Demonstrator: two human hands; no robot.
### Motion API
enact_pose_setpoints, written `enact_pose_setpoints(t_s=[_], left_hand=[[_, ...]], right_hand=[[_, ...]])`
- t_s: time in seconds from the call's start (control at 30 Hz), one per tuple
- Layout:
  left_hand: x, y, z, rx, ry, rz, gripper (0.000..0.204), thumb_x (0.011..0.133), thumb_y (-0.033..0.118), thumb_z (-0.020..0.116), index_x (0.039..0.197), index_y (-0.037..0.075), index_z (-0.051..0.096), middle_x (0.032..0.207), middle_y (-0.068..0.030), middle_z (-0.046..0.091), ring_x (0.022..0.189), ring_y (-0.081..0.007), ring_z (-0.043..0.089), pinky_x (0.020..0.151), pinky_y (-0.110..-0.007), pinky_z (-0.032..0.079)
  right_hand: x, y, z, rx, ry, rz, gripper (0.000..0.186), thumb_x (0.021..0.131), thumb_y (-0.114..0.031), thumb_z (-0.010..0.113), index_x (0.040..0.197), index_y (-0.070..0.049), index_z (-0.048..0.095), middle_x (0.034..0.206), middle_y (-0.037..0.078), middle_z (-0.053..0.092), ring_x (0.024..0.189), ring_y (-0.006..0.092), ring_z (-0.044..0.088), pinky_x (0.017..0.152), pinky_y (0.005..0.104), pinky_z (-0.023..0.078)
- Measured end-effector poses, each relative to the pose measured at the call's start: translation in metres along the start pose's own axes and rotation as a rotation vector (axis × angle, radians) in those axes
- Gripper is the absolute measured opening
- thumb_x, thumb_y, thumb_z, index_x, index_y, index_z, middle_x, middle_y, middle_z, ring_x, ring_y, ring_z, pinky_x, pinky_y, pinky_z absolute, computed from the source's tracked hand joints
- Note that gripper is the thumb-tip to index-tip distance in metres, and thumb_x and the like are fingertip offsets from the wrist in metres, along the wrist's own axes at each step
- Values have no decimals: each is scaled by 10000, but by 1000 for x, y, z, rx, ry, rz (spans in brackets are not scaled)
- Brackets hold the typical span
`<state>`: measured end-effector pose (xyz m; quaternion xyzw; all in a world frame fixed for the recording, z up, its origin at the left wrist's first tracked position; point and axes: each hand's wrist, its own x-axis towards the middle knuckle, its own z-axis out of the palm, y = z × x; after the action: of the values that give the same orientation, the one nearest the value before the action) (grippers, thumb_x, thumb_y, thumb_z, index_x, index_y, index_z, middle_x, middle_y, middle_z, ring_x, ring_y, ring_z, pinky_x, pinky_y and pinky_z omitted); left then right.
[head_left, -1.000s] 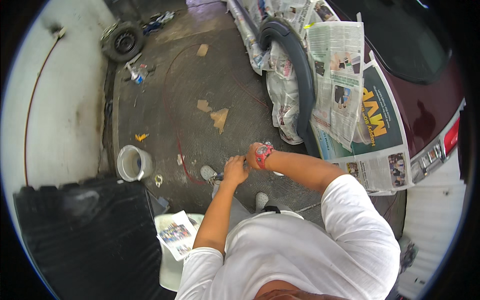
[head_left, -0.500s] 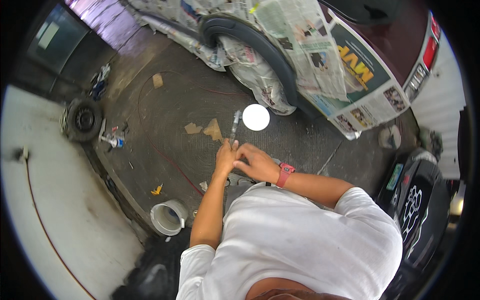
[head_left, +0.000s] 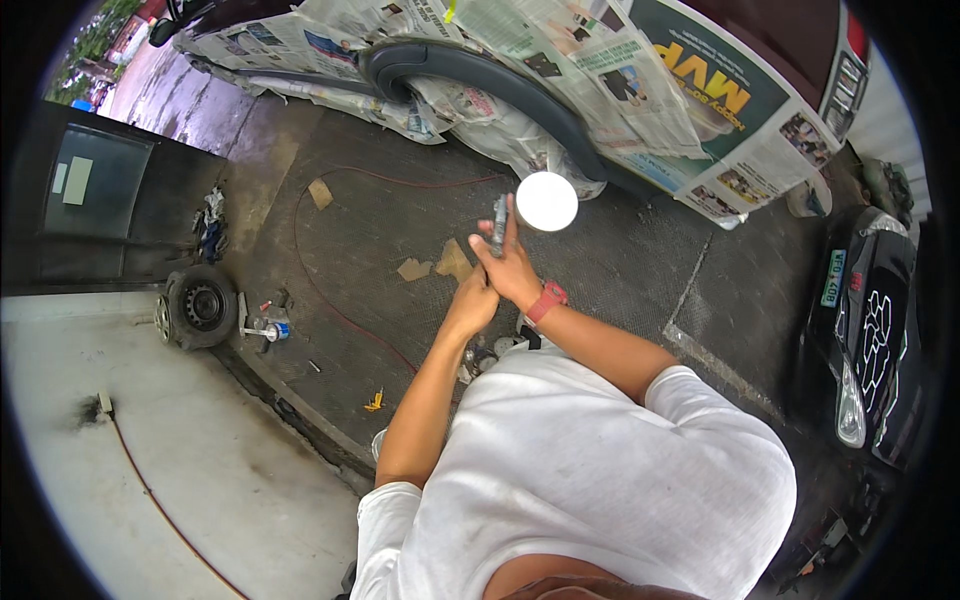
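My left hand (head_left: 472, 300) is closed low in the middle, on the lower end of a slim grey tool (head_left: 499, 225) that is mostly covered. A round white disc (head_left: 546, 202) sits beside the tool's upper end; whether they are joined I cannot tell. My right hand (head_left: 505, 268), with a red watch on the wrist, lies just over my left, its fingers stretched out and apart along the tool. Beyond them is a dark wheel arch trim (head_left: 540, 115) on a maroon car (head_left: 760, 30) masked with newspaper (head_left: 620, 90).
A tyre (head_left: 203, 308), a pale wall (head_left: 90, 480) and a dark door panel (head_left: 100, 200) are at left. A thin red hose (head_left: 350, 330) crosses the dark floor among paper scraps (head_left: 414, 268). A loose black bumper (head_left: 850, 330) stands at right, near a container (head_left: 805, 200).
The view has turned, bringing the doorway and bumper into sight. Both hands have moved forward, the right one stretching its fingers along the tool. The white disc now shows fully above them.
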<state>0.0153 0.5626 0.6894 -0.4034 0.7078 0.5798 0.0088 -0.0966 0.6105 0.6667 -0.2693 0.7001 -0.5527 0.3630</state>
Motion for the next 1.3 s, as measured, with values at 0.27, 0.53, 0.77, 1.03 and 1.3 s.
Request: enact_pose_setpoints(t_s=[0.27, 0.53, 0.77, 1.03, 1.3], left_hand=[[42, -31, -51, -713, -285, -157, 528, 1112, 403, 475, 1465, 14, 527, 1464, -144, 562, 1335, -222, 526, 1113, -343, 441], [103, -32, -52, -920, -321, -140, 361, 1091, 333, 543, 1342, 83, 612, 1256, -29, 685, 1177, -156, 635, 1040, -364, 492], [132, -38, -89, -967, -297, -207, 319, 1052, 333, 612, 1260, 92, 629, 1188, -31, 711, 1121, -161, 671, 1009, -370, 517], [184, -87, -175, -943, -435, -235, 265, 1024, 302, 653, 1179, 87, 646, 1102, -61, 721, 1007, -179, 704, 906, -366, 572], [244, -77, -292, -868, -589, -201, 226, 1005, 272, 680, 1131, 86, 656, 1051, -47, 720, 971, -168, 700, 881, -356, 580]], right_hand=[[51, -33, -13, 340, 135, -65, 643, 1082, -359, 551, 1574, -37, 292, 1198, 146, 670, 1023, 198, 699, 628, 305, 621], [107, -54, -3, 350, 197, -121, 931, 949, -793, 366, 1332, 43, 511, 1064, 162, 718, 876, 193, 719, 492, 281, 522], [144, -48, 33, 397, 291, -38, 894, 987, -724, 439, 1549, -30, 389, 976, 144, 723, 852, 185, 727, 481, 290, 546], [194, -47, 117, 476, 430, 76, 794, 1052, -670, 354, 1377, 38, 510, 982, 158, 724, 859, 199, 733, 472, 286, 544], [264, -103, 200, 525, 644, 36, 699, 1091, -597, 327, 1273, 33, 568, 959, 168, 731, 783, 200, 735, 442, 277, 518]])
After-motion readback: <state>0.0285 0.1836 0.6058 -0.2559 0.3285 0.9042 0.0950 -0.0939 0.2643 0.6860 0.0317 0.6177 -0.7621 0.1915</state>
